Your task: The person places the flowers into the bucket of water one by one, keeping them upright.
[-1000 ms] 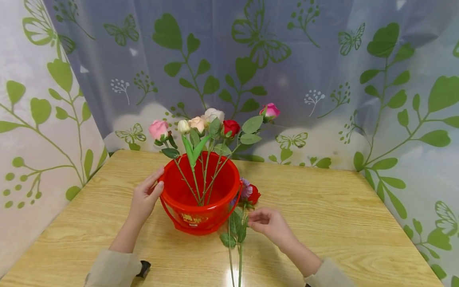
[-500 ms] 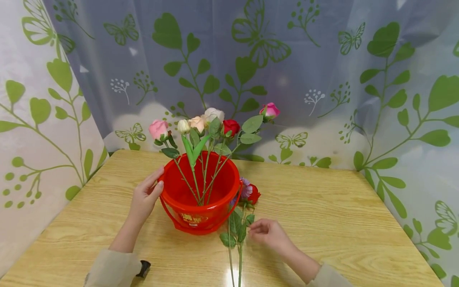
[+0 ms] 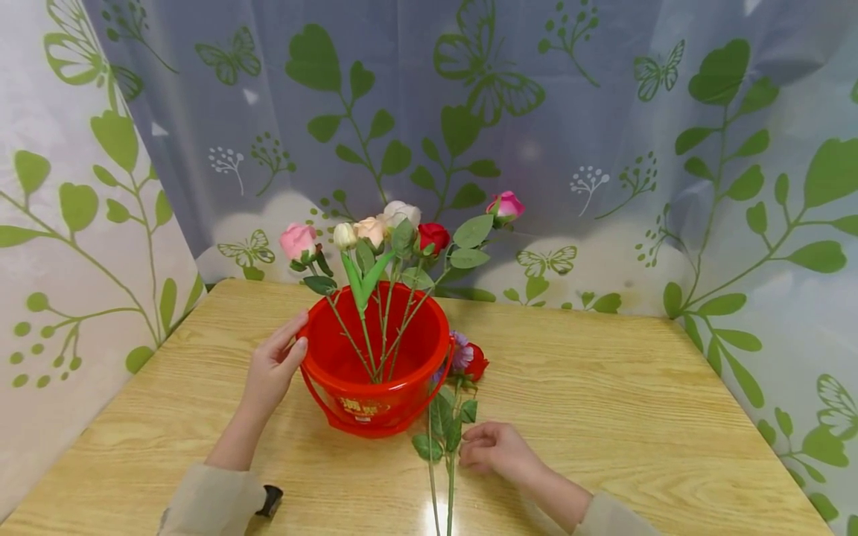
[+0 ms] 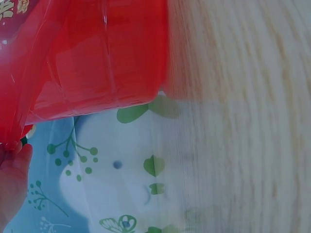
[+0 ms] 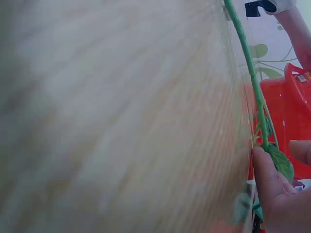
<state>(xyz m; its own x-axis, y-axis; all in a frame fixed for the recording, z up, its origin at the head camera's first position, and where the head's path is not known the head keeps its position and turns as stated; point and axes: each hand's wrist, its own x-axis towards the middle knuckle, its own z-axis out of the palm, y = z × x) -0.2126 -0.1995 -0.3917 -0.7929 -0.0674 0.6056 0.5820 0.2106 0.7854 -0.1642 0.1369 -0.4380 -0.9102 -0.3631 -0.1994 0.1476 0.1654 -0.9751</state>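
Note:
A red plastic bucket (image 3: 375, 406) stands on the table with several artificial flowers leaning in it. Among them are a pink rose (image 3: 298, 242), a red rose (image 3: 433, 238) and a white tulip (image 3: 345, 236). My left hand (image 3: 271, 365) touches the left side of the bucket's rim, thumb apart from the fingers. Beside the bucket lie a red flower (image 3: 477, 362) and a purple flower (image 3: 461, 355), their stems toward the front edge. My right hand (image 3: 499, 450) is right beside the green stem (image 3: 450, 484); its thumb and fingers are apart around a leaf (image 5: 282, 162) in the right wrist view.
The wooden table (image 3: 603, 417) extends to both sides of the bucket. A patterned curtain (image 3: 590, 112) hangs behind it. The bucket's handle (image 3: 439, 383) hangs down at its front. A black band (image 3: 269, 502) shows by the left sleeve.
My right hand has moved down along the stem, toward the front, and a leaf it had covered is now in sight. The left hand and the bucket have stayed in place.

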